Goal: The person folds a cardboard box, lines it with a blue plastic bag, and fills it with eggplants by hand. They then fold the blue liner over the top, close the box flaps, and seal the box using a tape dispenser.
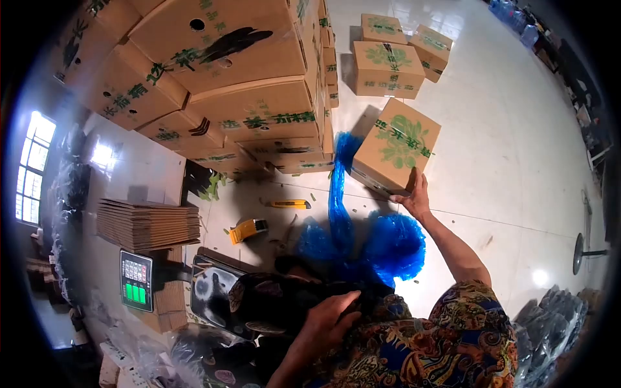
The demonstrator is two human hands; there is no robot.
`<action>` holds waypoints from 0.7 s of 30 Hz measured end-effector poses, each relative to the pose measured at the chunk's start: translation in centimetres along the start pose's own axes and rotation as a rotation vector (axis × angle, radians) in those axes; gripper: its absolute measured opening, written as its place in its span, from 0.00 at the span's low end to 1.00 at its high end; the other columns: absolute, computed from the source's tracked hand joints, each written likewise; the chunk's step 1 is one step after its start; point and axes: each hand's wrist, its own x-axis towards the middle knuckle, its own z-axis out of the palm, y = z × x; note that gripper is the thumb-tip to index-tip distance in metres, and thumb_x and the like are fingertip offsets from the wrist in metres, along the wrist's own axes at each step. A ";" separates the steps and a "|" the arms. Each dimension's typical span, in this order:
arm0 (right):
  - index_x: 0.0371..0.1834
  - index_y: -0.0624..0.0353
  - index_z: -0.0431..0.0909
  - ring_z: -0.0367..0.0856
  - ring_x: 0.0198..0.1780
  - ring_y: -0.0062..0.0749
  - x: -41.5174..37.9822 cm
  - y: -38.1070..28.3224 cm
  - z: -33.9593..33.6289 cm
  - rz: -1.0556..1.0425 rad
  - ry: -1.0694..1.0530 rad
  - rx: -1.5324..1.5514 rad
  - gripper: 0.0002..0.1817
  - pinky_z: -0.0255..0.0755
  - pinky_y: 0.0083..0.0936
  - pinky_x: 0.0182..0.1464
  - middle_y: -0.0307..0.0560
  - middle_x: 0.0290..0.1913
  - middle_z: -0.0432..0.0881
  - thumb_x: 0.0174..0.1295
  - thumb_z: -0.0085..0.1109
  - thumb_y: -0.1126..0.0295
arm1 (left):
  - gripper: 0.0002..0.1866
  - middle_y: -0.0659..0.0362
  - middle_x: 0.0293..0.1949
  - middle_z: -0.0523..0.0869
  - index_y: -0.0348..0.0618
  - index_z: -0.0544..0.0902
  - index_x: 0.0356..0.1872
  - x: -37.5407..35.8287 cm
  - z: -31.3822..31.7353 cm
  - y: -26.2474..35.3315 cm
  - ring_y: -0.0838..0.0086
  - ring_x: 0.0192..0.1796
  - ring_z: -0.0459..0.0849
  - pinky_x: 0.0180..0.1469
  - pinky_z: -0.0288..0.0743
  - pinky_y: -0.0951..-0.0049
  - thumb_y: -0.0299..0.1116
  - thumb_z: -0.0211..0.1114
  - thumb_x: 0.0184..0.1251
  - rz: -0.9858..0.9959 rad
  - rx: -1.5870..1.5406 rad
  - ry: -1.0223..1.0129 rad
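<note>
A closed cardboard box point(396, 145) with green leaf print and writing stands on the tiled floor at the centre right. My right hand point(414, 196) touches its near lower corner, thumb and fingers spread. Resting near my lap, my left hand point(331, 318) has its fingers partly apart, with nothing visible in it. Blue plastic bags point(394, 246) lie crumpled on the floor in front of me, and a long blue strip runs up beside the box. To the left lie a yellow tape dispenser point(248, 231) and a yellow cutter point(289, 204).
Tall stacked cartons point(252, 107) rise at the upper left. Several boxes point(388, 68) stand behind the touched one. Flattened cardboard point(149, 224) is piled at left, near a scale display point(136, 280). Grey plastic bags point(550, 336) lie at the lower right.
</note>
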 end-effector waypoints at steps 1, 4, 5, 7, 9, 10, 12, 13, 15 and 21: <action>0.76 0.49 0.44 0.57 0.70 0.63 0.6 0.1 0.6 -0.048 0.001 -0.040 0.67 0.63 0.44 0.68 0.68 0.71 0.49 0.30 0.83 0.67 | 0.22 0.47 0.56 0.80 0.42 0.74 0.61 0.1 0.1 0.0 0.57 0.59 0.79 0.58 0.74 0.62 0.31 0.63 0.67 -0.004 -0.001 -0.008; 0.76 0.45 0.43 0.59 0.69 0.64 2.2 1.0 1.0 -0.006 0.006 -0.065 0.67 0.68 0.44 0.66 0.68 0.72 0.46 0.30 0.81 0.70 | 0.22 0.47 0.57 0.79 0.42 0.74 0.62 0.8 0.1 0.6 0.57 0.60 0.79 0.59 0.73 0.62 0.32 0.63 0.68 -0.020 -0.018 -0.009; 0.76 0.44 0.44 0.60 0.69 0.64 2.6 1.4 0.9 -0.038 -0.020 -0.068 0.67 0.69 0.44 0.65 0.67 0.72 0.46 0.30 0.81 0.70 | 0.22 0.47 0.57 0.80 0.42 0.74 0.62 0.8 0.1 0.6 0.57 0.60 0.79 0.59 0.73 0.62 0.32 0.62 0.68 -0.021 0.006 -0.010; 0.76 0.42 0.46 0.62 0.68 0.64 3.8 2.0 0.1 -0.113 -0.067 -0.081 0.66 0.71 0.43 0.64 0.66 0.72 0.45 0.30 0.80 0.72 | 0.22 0.47 0.57 0.80 0.43 0.74 0.62 1.5 0.7 0.2 0.57 0.60 0.78 0.60 0.72 0.62 0.32 0.62 0.68 -0.010 0.048 -0.006; 0.75 0.43 0.50 0.62 0.68 0.61 5.0 2.2 -0.1 -0.172 -0.048 -0.073 0.63 0.70 0.42 0.65 0.62 0.72 0.47 0.31 0.79 0.73 | 0.22 0.47 0.56 0.80 0.42 0.74 0.62 2.1 1.5 -0.6 0.57 0.60 0.78 0.60 0.72 0.61 0.33 0.62 0.68 0.008 0.059 -0.019; 0.75 0.43 0.50 0.62 0.68 0.61 5.7 2.0 0.0 -0.190 -0.043 -0.086 0.63 0.70 0.41 0.65 0.62 0.72 0.48 0.31 0.79 0.74 | 0.22 0.46 0.56 0.80 0.42 0.74 0.61 2.3 1.8 -0.8 0.56 0.60 0.78 0.60 0.72 0.61 0.33 0.62 0.68 0.017 0.066 -0.028; 0.74 0.43 0.52 0.62 0.68 0.59 7.2 1.9 0.1 -0.211 -0.044 -0.070 0.60 0.69 0.40 0.66 0.59 0.70 0.51 0.33 0.79 0.74 | 0.22 0.46 0.56 0.80 0.42 0.75 0.61 2.8 2.1 -0.3 0.56 0.60 0.78 0.60 0.72 0.61 0.33 0.63 0.67 -0.005 0.099 -0.044; 0.75 0.42 0.51 0.59 0.69 0.59 8.2 2.8 0.6 -0.211 -0.075 -0.059 0.61 0.66 0.39 0.68 0.60 0.71 0.50 0.33 0.79 0.74 | 0.22 0.46 0.56 0.80 0.42 0.75 0.61 3.0 2.1 -0.2 0.56 0.60 0.78 0.60 0.72 0.61 0.33 0.63 0.67 -0.018 0.115 -0.048; 0.76 0.40 0.50 0.53 0.73 0.60 10.4 4.5 1.5 -0.221 -0.133 -0.042 0.63 0.60 0.37 0.72 0.62 0.72 0.48 0.33 0.79 0.73 | 0.22 0.46 0.56 0.80 0.42 0.76 0.60 3.0 2.3 -0.4 0.56 0.60 0.78 0.59 0.73 0.62 0.34 0.64 0.66 -0.026 0.115 -0.033; 0.75 0.30 0.52 0.67 0.66 0.56 12.9 4.8 2.2 -0.005 -0.162 -0.200 0.58 0.70 0.36 0.66 0.57 0.67 0.59 0.37 0.70 0.82 | 0.22 0.47 0.54 0.81 0.42 0.76 0.60 3.3 2.3 -0.4 0.56 0.57 0.80 0.56 0.75 0.63 0.32 0.65 0.65 0.000 0.091 -0.004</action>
